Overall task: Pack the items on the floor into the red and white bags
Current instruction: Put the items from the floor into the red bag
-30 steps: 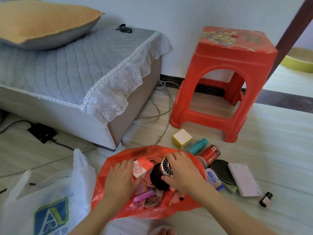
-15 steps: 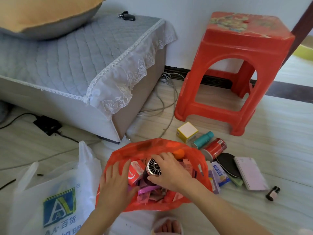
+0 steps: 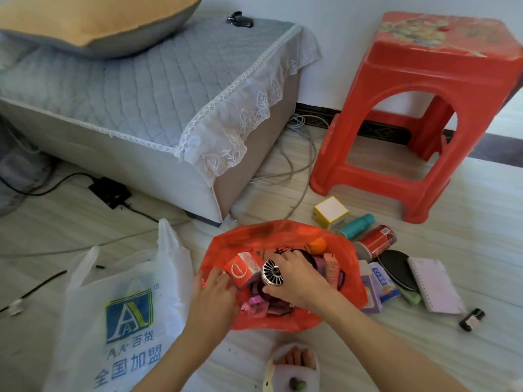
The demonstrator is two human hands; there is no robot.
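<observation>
Pale wood-look flooring (image 3: pixel 467 210) runs from a low grey quilted bed (image 3: pixel 135 89) at far left to a red plastic stool (image 3: pixel 418 89) at far right, with loose cables between them. Near the middle sits the crinkled red plastic bag (image 3: pixel 254 236), mouth open and already crowded with small boxes and pink packets, among them an orange-red carton (image 3: pixel 240 270). The right hand (image 3: pixel 300 281) reaches into it, fingers curled round a small round black fan with a silver grille (image 3: pixel 272 274), seemingly settling it among the contents. The left hand (image 3: pixel 215 298) is at the bag's near-left edge beside the carton, fingers bent; whether it pinches the plastic or only rests there I cannot tell. To the near left stands the white plastic bag with a blue-and-green logo (image 3: pixel 121 315), looking slack and mostly unfilled. Packing seems roughly half done: just right of the red bag a yellow-and-white cube box (image 3: pixel 330 211), a teal bottle (image 3: pixel 357 225), a red can (image 3: pixel 377 241), a black oval case (image 3: pixel 396 267), a spiral notebook (image 3: pixel 433 284), blue-and-white packets (image 3: pixel 380 281) and a small dark vial (image 3: pixel 472 318) lie on the floor.
</observation>
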